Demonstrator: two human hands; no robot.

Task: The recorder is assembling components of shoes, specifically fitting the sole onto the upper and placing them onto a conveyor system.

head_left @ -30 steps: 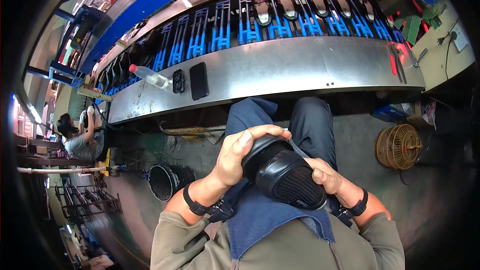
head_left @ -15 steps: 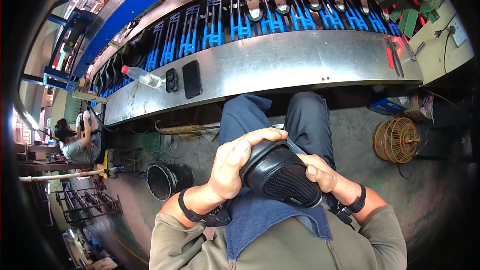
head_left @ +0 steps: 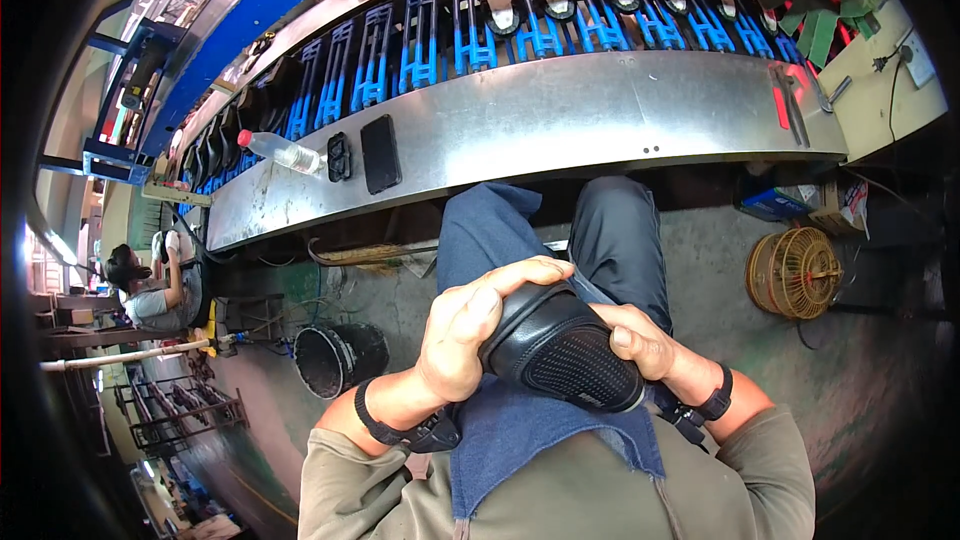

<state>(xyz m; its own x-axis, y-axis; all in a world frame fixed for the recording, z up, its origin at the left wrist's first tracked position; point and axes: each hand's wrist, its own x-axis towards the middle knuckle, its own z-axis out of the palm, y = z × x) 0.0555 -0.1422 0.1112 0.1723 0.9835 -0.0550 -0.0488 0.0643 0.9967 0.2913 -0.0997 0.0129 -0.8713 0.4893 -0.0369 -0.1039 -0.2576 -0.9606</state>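
Lower centre, the left hand (head_left: pixel 462 332) and right hand (head_left: pixel 642 342) curl closed around a black shoe (head_left: pixel 575 352); its opening, visible a second ago, is now hidden, suggesting flexing or tilting.

Plain olive-green shirt (head_left: pixel 570 505), matte, some creases. Left sleeve (head_left: pixel 345 480) and right sleeve (head_left: pixel 765 465) same olive, forearms bare past the hems. Dark blue denim apron (head_left: pixel 530 450) across the front, edge looks a bit frayed; thin brownish cord (head_left: pixel 663 502) off one corner. Left leg (head_left: pixel 488 225) shows blue denim-like cloth, can't tell if apron or trousers. Right leg (head_left: pixel 615 240) in dark grey trousers, slight sheen. Black left wrist strap (head_left: pixel 363 410), black right wrist strap (head_left: pixel 722 395), each with a chunky black case (head_left: pixel 435 432). Left grip (head_left: pixel 462 335) and right grip (head_left: pixel 640 342) both bare.
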